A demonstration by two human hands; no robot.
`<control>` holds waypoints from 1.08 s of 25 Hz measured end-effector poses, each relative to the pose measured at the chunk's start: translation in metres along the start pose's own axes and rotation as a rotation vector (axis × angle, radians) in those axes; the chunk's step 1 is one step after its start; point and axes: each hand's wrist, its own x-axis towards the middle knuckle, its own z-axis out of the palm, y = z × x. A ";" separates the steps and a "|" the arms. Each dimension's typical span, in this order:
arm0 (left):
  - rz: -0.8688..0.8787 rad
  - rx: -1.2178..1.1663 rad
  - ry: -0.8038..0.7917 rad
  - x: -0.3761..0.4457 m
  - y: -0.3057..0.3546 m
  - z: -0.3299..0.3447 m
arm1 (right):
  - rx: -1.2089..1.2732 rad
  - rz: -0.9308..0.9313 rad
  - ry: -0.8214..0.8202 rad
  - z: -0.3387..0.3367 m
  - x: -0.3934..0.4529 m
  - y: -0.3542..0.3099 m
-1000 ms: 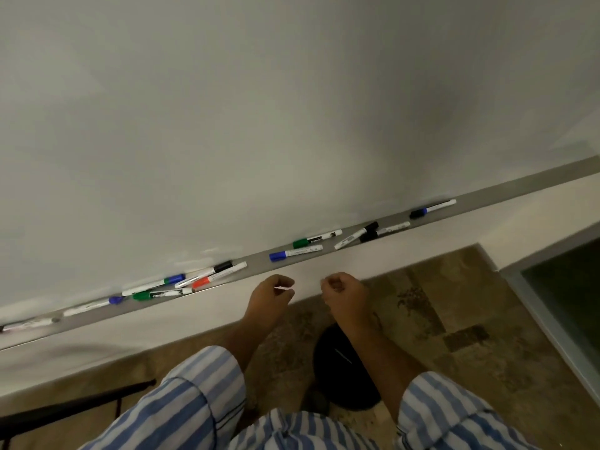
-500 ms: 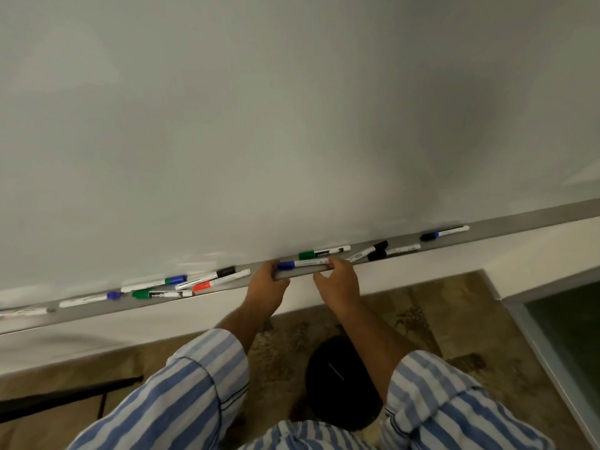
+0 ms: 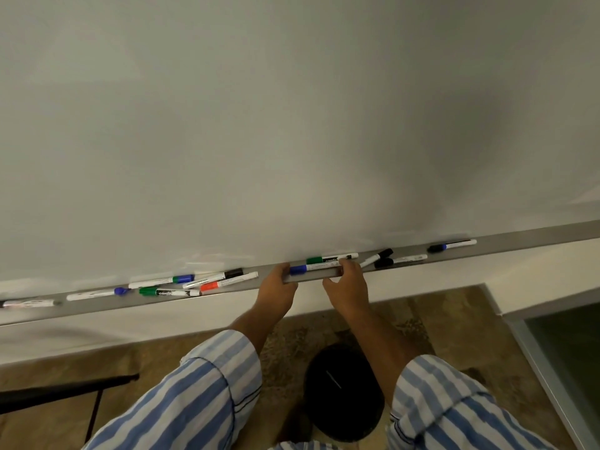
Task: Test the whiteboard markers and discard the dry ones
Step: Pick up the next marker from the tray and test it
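A blue-capped marker (image 3: 316, 268) lies on the grey tray (image 3: 526, 239) under the whiteboard (image 3: 292, 125). My left hand (image 3: 276, 289) holds its capped end and my right hand (image 3: 347, 284) holds its tail end, with the fingers of both curled over the tray's front lip. Just behind it lies a green-capped marker (image 3: 331, 258). To the right lie two black-capped markers (image 3: 376, 257) and a dark blue-capped one (image 3: 451, 246). A cluster with a red-capped marker (image 3: 227, 282) and a green-capped one (image 3: 168, 292) lies to the left.
A black round bin (image 3: 344, 391) stands on the stone-tiled floor below my hands, between my striped sleeves. A black frame (image 3: 65, 391) juts in at the lower left. A glass panel with a grey frame (image 3: 568, 352) fills the lower right.
Both hands rose from in front of my body to the tray and closed on the ends of the blue-capped marker. The camera moved closer to the board.
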 end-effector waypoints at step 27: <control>1.049 0.622 0.093 -0.151 0.117 -0.338 | 0.491 -0.845 -0.359 -0.019 -0.166 -0.321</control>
